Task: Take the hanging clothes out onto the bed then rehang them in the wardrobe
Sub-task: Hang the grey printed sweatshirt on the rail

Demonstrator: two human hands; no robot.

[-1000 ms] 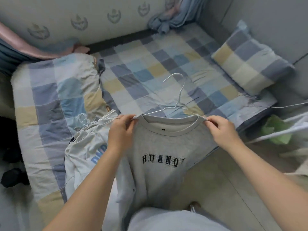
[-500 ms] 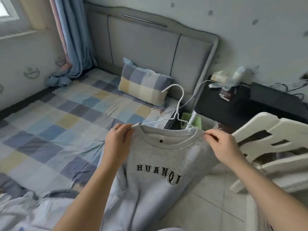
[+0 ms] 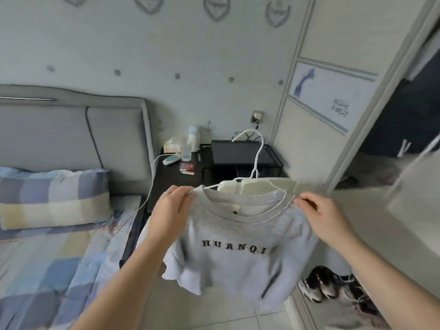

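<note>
A grey sweatshirt (image 3: 235, 236) with black letters across the chest hangs on a white wire hanger (image 3: 258, 153), held up in the air in front of me. My left hand (image 3: 172, 206) pinches its left shoulder over the hanger's end. My right hand (image 3: 323, 215) grips the right shoulder. The hanger's hook points up. The wardrobe (image 3: 371, 96) stands at the right with its door open on a dark inside. The bed (image 3: 54, 253) with a checked sheet lies at the left.
A checked pillow (image 3: 52, 198) leans at the grey headboard (image 3: 71, 134). A black bedside table (image 3: 181, 177) holds bottles and small items, a black wire rack (image 3: 242, 158) beside it. Shoes (image 3: 333, 287) lie on the floor by the wardrobe. A white cable (image 3: 150, 186) runs over the bed's edge.
I have turned right from the bed toward the wardrobe, carrying the sweatshirt on its hanger. Both hands keep the same hold on the shoulders.
</note>
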